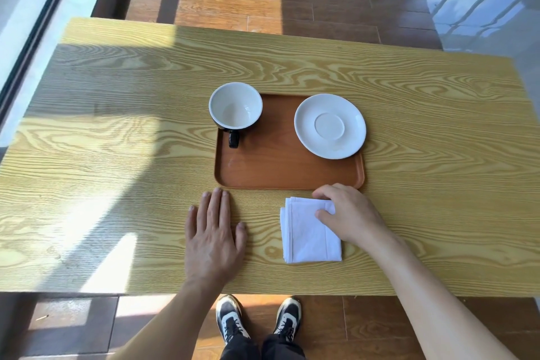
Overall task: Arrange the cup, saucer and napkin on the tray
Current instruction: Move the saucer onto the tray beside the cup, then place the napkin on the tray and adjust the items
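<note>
The napkin (309, 231), white and folded, lies on the desk (117, 126) just near of the tray's near right corner, its long axis running near to far. The right hand (350, 216) rests on the napkin's far right corner, thumb and fingertips pinched on the cloth; whether the cloth is lifted cannot be told. The left hand (214, 234) lies flat on the desk, fingers spread and holding nothing, to the left of the napkin and near the tray's near left corner. The tray (280, 172) sits directly far of the napkin. The cup (235, 105) stands upright on its far left corner, handle pointing near; the saucer (330, 126) occupies the far right corner, overhanging the rim slightly. The near half of the tray is bare. Judgement: the right hand is the nearer, and only the tray's low near rim stands between napkin and tray.
</note>
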